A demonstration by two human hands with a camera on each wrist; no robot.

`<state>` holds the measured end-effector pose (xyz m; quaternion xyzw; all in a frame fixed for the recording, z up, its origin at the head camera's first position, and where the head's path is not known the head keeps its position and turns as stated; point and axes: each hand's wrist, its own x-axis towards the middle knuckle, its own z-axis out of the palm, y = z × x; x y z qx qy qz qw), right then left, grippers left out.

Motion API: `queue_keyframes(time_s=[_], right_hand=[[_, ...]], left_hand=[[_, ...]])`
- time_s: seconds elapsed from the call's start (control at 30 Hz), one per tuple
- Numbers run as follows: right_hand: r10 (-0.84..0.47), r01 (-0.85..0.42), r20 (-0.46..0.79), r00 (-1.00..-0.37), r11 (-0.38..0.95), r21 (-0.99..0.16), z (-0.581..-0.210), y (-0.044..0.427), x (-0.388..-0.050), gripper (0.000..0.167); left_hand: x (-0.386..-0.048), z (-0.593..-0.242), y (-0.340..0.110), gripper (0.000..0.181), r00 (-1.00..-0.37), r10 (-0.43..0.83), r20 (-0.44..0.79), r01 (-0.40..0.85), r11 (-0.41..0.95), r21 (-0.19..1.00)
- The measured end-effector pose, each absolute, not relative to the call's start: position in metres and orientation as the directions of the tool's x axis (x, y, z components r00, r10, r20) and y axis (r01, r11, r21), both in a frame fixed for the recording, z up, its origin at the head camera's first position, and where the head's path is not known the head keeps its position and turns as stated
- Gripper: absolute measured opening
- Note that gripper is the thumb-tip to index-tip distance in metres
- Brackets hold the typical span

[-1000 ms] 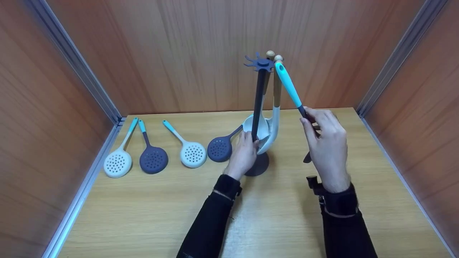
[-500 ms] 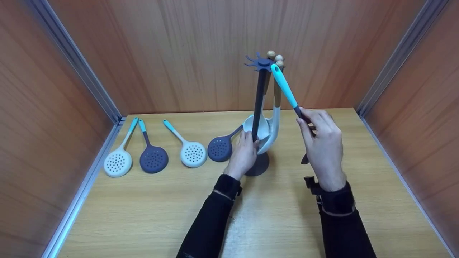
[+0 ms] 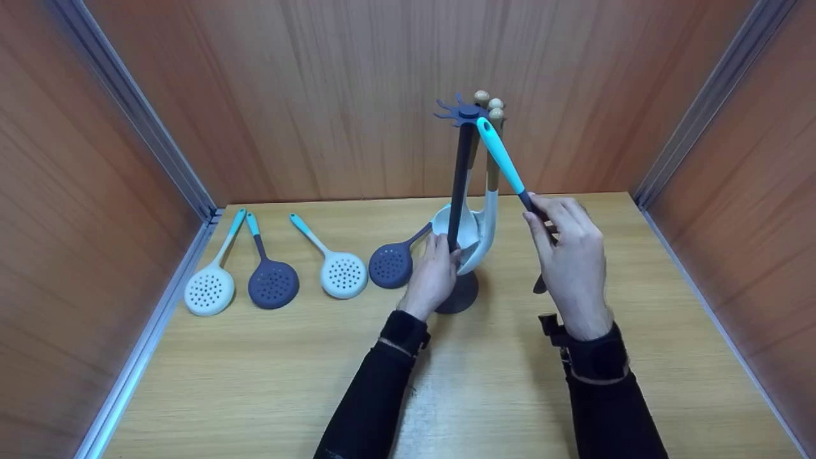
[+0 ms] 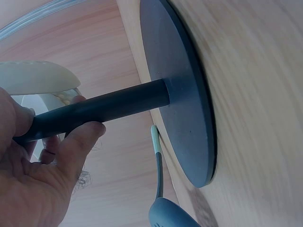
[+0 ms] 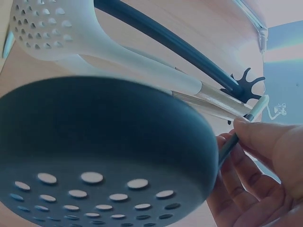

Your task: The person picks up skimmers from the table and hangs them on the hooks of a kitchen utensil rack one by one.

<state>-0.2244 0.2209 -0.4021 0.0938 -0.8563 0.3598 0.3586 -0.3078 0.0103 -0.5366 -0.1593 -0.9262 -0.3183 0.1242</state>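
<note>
My left hand (image 3: 430, 277) grips the dark pole of a utensil stand (image 3: 460, 185), low down, fingers and thumb around it. In the left wrist view the round base (image 4: 182, 94) stands on the table. My right hand (image 3: 572, 255) pinches the neck of a dark skimmer (image 3: 500, 156) with a turquoise handle. The handle end, with its hole, is up beside the stand's hooked top (image 3: 468, 113); whether it is on a hook I cannot tell. The perforated head (image 5: 104, 127) fills much of the right wrist view. White utensils (image 3: 489, 223) with wooden handles hang on the stand.
Left of the stand, several skimmers lie on the table (image 3: 268, 382): a white one (image 3: 209, 290), a dark one (image 3: 273, 284), another white one (image 3: 344, 275) and a dark one (image 3: 390, 264) close to my left hand. Wood-panelled walls (image 3: 331, 95) enclose the table at the back and both sides.
My right hand has moved slightly left, bringing the skimmer's handle end from the right of the hooked top closer in and a little lower. My left hand has stayed on the pole.
</note>
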Motion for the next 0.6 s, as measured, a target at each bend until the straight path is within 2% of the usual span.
queue_keyframes(time_s=[0.2,0.6], right_hand=[[0.096,-0.402,0.667,-0.739,0.731,-0.551,-0.4021,0.2184,-0.2238,0.032],[0.081,-0.392,0.633,-0.77,0.723,-0.569,-0.4046,0.2107,-0.2262,0.03]], left_hand=[[-0.31,-0.5369,0.0105,0.022,-0.936,0.207,0.284,0.339,0.746,0.573],[-0.3101,-0.537,0.0106,0.022,-0.936,0.205,0.285,0.338,0.752,0.566]])
